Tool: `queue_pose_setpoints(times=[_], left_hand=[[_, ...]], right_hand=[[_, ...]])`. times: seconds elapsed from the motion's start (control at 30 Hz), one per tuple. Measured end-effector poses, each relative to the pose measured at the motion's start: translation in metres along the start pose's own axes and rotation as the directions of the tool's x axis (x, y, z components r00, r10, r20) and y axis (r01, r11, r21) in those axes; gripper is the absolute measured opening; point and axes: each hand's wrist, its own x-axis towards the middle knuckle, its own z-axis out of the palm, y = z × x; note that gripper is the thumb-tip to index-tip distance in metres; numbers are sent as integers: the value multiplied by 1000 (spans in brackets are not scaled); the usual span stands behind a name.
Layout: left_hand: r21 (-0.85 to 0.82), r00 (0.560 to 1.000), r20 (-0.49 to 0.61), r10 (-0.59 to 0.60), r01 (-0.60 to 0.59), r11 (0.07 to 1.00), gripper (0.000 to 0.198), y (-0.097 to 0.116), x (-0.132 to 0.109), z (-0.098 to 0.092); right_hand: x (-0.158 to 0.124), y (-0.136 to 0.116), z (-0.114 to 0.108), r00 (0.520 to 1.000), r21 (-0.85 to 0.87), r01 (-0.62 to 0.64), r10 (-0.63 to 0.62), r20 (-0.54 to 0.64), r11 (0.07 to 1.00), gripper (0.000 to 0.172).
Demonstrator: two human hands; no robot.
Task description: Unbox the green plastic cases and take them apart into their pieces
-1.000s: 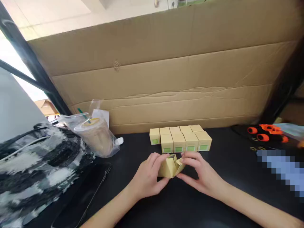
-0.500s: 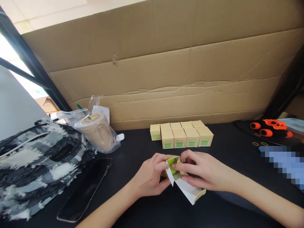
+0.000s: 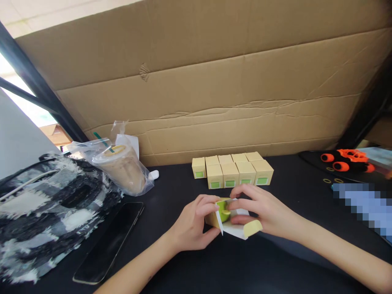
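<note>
My left hand (image 3: 194,222) is closed around a small pale-yellow carton (image 3: 212,220) tipped on its side, its mouth facing right. Inside sits a rounded bright green object (image 3: 223,212), partly hidden, whose exact kind I cannot make out. The carton's white-lined lid flap (image 3: 240,231) hangs out toward the right with a yellow tuck end. My right hand (image 3: 257,208) is at the mouth, fingers apart and slightly bent, the tips beside the green object and the flap. Its thumb is hidden.
Several matching closed cartons (image 3: 231,175) stand in two rows behind my hands. At left are a bagged iced drink (image 3: 122,167), a phone (image 3: 110,245) and a black-and-white frayed bag (image 3: 61,212). An orange-and-black toy (image 3: 349,159) and rubber bands (image 3: 327,181) lie at right. Cardboard (image 3: 214,90) walls the back.
My right fingers have drawn back slightly from the green object, which shows more. The lid flap has swung upward, its yellow tuck end now facing me. The view has shifted slightly.
</note>
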Motion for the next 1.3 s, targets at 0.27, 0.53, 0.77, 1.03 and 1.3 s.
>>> queue_pose_setpoints(times=[0.27, 0.53, 0.77, 1.03, 1.3], left_hand=[[-38, 1000, -1, -5, 5, 999, 58, -2, -1, 3], [-75, 996, -24, -86, 84, 994, 67, -7, -2, -4], [-793, 426, -126, -896, 499, 349, 59, 1, 12, -2], [-858, 327, 54, -944, 498, 124, 57, 7, 19, -2], [-866, 378, 160, -912, 497, 53, 47, 23, 22, -1]], right_hand=[[-4, -3, 5, 990, 284, -98, 123, -70, 954, 10], [8, -2, -16, 785, 685, -237, 551, -282, 688, 13], [-6, 25, -15, 887, 326, -310, 395, -240, 893, 13], [-13, 17, 1, 958, 219, -286, 275, 78, 933, 13], [-9, 0, 4, 983, -310, 54, -106, -153, 949, 36]])
